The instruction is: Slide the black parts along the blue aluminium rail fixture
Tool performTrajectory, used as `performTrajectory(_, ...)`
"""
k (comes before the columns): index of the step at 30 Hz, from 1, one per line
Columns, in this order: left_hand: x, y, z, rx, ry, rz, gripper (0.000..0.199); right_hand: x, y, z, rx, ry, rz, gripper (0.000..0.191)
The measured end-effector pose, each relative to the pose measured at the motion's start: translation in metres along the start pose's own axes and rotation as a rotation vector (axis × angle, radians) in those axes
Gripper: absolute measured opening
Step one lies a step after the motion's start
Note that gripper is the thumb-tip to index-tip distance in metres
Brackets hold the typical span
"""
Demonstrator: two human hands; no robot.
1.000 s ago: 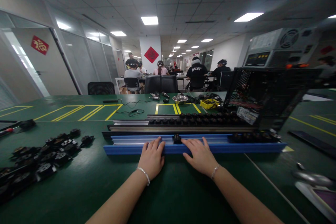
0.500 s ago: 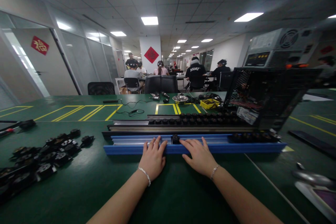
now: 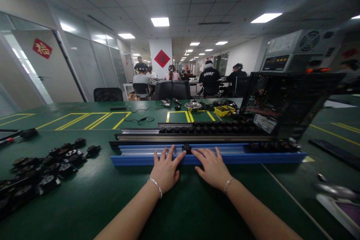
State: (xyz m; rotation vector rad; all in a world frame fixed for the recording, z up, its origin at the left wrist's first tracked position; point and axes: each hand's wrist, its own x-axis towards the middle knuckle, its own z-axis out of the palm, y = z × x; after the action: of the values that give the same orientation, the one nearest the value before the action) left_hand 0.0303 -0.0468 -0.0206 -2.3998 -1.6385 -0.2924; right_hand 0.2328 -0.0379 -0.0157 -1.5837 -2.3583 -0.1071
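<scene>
Around one black block [image 3: 186, 147] on the blue rail [image 3: 242, 158], one bowl [image 3: 192, 106] is set at twelve o'clock, one computer case [image 3: 298, 99] at two, black parts [image 3: 66, 170] heaped at nine. It is touched by left hand [image 3: 164, 170] and right hand [image 3: 212, 167], fingers spread.

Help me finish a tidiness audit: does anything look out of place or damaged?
Perhaps the black computer case by the blue rail: it stands open, innards exposed, metal boxes stacked on top. No evident damage.

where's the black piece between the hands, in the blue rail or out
In: the black piece sits in the blue rail, behind its front wall. How firmly, I cannot tell.
</scene>
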Motion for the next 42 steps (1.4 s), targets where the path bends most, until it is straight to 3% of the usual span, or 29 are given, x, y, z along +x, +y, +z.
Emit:
performTrajectory(9,0.004,0.005,-0.004,0.019,-0.045,-0.03,0.075,0.002,-0.003,0.0,-0.049,0.006,0.008,0.053)
performTrajectory(42,0.007,0.012,0.007,0.037,0.032,-0.052,0.071,0.001,-0.005,0.005,-0.086,0.047,-0.05,0.057)
